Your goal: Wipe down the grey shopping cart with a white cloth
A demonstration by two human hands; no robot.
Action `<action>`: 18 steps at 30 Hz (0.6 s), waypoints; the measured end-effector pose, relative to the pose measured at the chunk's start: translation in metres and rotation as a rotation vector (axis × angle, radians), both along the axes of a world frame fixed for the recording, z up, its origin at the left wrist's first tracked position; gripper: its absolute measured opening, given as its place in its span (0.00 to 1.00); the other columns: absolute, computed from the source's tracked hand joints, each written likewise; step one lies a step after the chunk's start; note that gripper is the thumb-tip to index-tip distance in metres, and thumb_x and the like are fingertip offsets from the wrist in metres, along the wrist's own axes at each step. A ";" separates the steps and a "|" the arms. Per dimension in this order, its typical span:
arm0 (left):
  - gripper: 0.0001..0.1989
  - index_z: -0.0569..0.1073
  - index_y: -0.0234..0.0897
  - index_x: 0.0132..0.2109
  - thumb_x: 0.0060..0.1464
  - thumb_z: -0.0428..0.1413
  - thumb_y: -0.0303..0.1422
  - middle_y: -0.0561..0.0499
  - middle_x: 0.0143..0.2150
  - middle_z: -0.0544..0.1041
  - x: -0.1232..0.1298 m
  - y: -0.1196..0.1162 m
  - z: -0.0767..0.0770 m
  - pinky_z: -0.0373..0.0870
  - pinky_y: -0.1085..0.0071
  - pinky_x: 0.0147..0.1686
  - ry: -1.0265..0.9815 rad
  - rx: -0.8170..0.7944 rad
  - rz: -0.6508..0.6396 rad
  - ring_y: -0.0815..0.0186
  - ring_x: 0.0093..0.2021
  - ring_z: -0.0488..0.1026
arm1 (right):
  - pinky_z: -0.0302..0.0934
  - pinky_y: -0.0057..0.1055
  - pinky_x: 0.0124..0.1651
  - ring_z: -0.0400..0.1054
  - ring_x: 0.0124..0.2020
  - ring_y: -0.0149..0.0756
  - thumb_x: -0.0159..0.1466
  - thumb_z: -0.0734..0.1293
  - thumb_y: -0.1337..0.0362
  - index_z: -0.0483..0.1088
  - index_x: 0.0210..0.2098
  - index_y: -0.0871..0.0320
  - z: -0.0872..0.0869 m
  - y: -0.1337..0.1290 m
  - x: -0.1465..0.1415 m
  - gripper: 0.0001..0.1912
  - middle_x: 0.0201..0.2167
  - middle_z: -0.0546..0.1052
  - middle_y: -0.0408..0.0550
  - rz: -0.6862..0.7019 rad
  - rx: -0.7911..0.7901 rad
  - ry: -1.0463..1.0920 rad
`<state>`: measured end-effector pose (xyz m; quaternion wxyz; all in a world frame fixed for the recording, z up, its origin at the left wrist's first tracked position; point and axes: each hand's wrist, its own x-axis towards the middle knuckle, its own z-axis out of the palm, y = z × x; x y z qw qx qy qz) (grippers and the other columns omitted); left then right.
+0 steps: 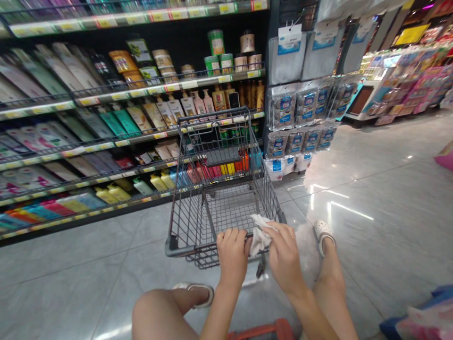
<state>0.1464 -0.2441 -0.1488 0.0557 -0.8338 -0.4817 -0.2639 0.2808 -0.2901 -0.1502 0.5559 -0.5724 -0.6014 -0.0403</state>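
A dark wire shopping cart (230, 208) stands in front of me, its basket showing bare mesh at the bottom. My left hand (232, 252) is wrapped over the cart's near rim, fingers closed round it. Just to its right, my right hand (284, 250) holds a crumpled white cloth (260, 234) against the same rim, with the fingers bent over it. Part of the cloth hangs between the two hands. A ring shows on a finger of my right hand.
Shelves (170, 87) of bottles and jars run behind the cart. Packets (285, 106) hang at the shelf end. An orange-red object (264, 330) lies at the bottom, between my legs. A blue and pink item (424, 318) is at lower right.
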 end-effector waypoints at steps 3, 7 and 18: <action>0.05 0.70 0.40 0.34 0.58 0.55 0.34 0.54 0.29 0.72 0.001 0.000 -0.002 0.53 0.66 0.38 -0.012 -0.006 0.010 0.63 0.34 0.66 | 0.63 0.40 0.49 0.67 0.45 0.39 0.64 0.57 0.72 0.73 0.40 0.56 0.011 -0.004 0.021 0.15 0.39 0.76 0.50 -0.140 -0.028 0.078; 0.05 0.70 0.40 0.33 0.57 0.56 0.34 0.55 0.29 0.72 0.001 0.001 -0.003 0.53 0.66 0.38 -0.020 -0.009 0.017 0.64 0.34 0.66 | 0.63 0.40 0.49 0.70 0.43 0.41 0.61 0.62 0.62 0.74 0.35 0.55 0.029 -0.019 0.049 0.09 0.37 0.77 0.49 -0.127 -0.226 0.348; 0.06 0.70 0.40 0.33 0.57 0.56 0.35 0.55 0.28 0.72 0.002 0.000 -0.002 0.53 0.66 0.38 -0.034 0.004 0.013 0.64 0.34 0.65 | 0.65 0.43 0.46 0.71 0.40 0.44 0.53 0.66 0.59 0.70 0.41 0.59 0.032 0.017 0.058 0.17 0.37 0.75 0.52 -0.310 -0.240 0.384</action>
